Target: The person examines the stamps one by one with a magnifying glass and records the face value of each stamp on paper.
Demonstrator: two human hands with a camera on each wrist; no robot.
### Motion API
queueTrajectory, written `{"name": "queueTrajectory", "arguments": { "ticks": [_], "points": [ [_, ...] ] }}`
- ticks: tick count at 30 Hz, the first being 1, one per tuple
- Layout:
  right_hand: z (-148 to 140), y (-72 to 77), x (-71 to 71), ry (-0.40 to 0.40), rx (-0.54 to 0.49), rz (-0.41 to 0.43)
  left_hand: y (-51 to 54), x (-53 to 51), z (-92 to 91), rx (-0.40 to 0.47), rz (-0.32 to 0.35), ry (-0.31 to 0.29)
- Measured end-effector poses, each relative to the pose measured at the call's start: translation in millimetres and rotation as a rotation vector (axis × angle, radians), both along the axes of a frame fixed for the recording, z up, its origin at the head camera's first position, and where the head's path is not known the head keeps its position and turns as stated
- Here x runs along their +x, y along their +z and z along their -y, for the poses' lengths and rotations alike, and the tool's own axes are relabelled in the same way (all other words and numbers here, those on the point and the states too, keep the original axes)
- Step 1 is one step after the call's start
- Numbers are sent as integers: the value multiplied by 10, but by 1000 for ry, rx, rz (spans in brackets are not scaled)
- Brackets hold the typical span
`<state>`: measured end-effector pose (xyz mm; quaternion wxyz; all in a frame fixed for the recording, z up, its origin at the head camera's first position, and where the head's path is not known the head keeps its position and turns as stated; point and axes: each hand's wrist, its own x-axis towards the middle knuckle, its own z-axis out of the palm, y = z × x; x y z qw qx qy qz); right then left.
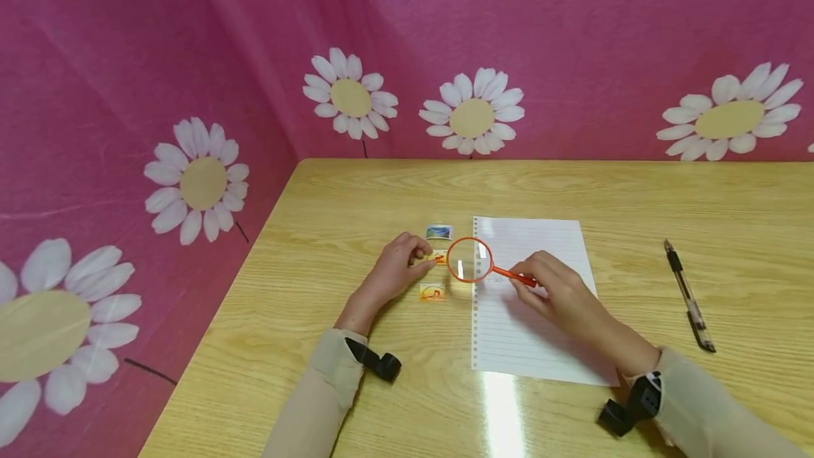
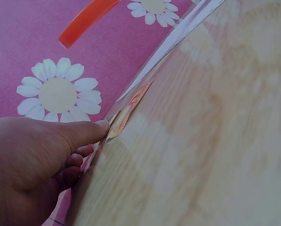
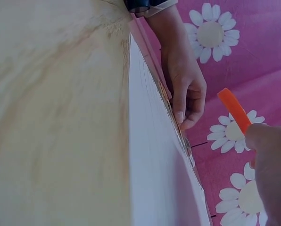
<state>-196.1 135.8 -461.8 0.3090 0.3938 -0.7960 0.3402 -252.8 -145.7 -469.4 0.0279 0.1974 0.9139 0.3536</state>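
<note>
Pink cloth (image 1: 572, 27) printed w/ white daisies (image 1: 472, 117) at back and left, and we're on the head view! On the wooden table (image 1: 356, 196), three small stamps in a column: blue stamp (image 1: 439, 232) farthest, orange stamp (image 1: 432, 293) nearest, and btwn them the middle stamp (image 1: 439, 257), red and yellow. L hand (image 1: 397, 267) is right on that one, thumb and forefinger pinching its left edge! R hand (image 1: 562, 295) grips the mag. glass (image 1: 493, 269) by its red handle, lens showing over the punched left edge of the lined sheet (image 1: 540, 355), rim just beside the middle stamp from this angle. Blk pen (image 1: 689, 295) lies right of the sheet, well apart. Beige sleeves (image 1: 318, 401), w/ blk devices (image 1: 375, 359) at both wrists.

L wrist cam now: thumb tip at the near end of the stamp, perforated edge showing, other fingers curled. Orange bit of the mag. glass up top, cut off by the frame.

R wrist cam: R hand dark and cropped at right, orange part poking out past it; can't tell the finger grip from here. L hand beyond the sheet, thumb and fingers together, stamp mostly hidden.
</note>
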Motion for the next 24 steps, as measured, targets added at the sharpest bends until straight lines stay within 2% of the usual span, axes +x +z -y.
{"name": "queueTrajectory", "arguments": {
  "ticks": [13, 24],
  "points": [
    [112, -9, -39, 26, 18, -10, -8, -12, 1, -3, -26, -1],
    [161, -27, -78, 22, 26, -22, -7, -20, -10, -12, -13, 0]
  ]
}}
